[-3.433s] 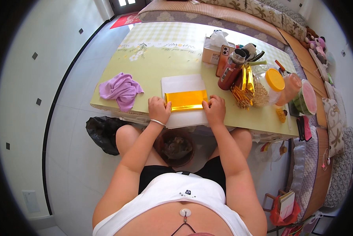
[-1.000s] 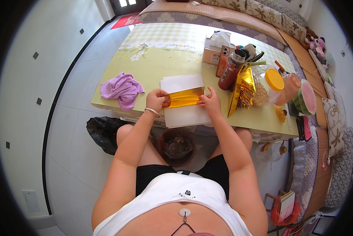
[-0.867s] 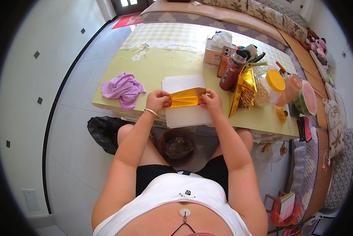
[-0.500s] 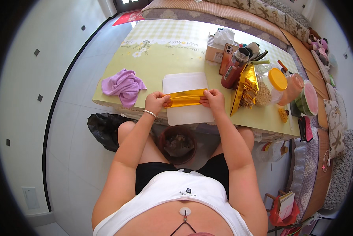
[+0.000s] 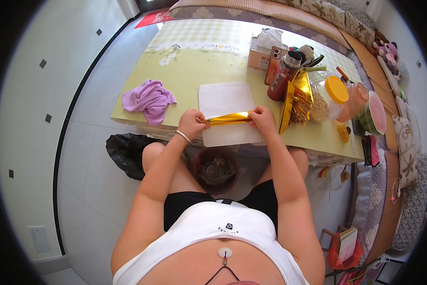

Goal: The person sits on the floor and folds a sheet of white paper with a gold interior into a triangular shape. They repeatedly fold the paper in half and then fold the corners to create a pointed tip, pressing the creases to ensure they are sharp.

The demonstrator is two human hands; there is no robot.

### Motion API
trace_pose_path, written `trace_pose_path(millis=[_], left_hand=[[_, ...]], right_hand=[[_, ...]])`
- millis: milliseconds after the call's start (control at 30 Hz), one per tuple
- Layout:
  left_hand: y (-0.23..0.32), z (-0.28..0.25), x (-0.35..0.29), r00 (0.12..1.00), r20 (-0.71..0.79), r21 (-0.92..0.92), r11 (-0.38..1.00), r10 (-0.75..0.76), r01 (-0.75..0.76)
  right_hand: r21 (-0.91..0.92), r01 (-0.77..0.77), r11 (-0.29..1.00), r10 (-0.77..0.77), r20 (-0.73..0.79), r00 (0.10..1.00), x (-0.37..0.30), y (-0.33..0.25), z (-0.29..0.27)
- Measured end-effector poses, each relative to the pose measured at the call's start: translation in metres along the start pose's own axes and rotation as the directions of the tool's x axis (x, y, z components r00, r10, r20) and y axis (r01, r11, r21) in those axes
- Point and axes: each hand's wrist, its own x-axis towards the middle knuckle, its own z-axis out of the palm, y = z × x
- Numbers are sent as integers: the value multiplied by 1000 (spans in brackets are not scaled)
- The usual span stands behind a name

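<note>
Left hand pinches the left end of a gold foil strip, thumb and fingers clamped on it; right hand grips the right end the same way. Strip stretched between the two, over white paper sheets near the table's front edge; can't tell if its middle touches the paper. Silvery bracelet on left wrist. Just right of right hand: pile of gold foil pieces. Behind that pile, dark red flask, phone upright beside it, tissue box behind. Farther right, clear jar with yellow lid, then cut watermelon. Crumpled purple cloth on the left, apart from the paper. All on a light green patterned table. Below, bin between the knees, black plastic bag by the left knee.
</note>
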Motion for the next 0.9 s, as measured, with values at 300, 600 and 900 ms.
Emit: trace_pose_path(millis=[300,600,900], left_hand=[[-3,-4,5,995,73,61,995,73,-78],[3,1,5,988,50,318,935,146,-155],[17,5,6,992,49,441,888,119,-128]], right_hand=[[-340,193,920,-224,-54,973,-13,4,-6],[-511,282,812,-368,-74,927,-13,9,2],[-630,206,749,-343,-102,934,-19,2,12]])
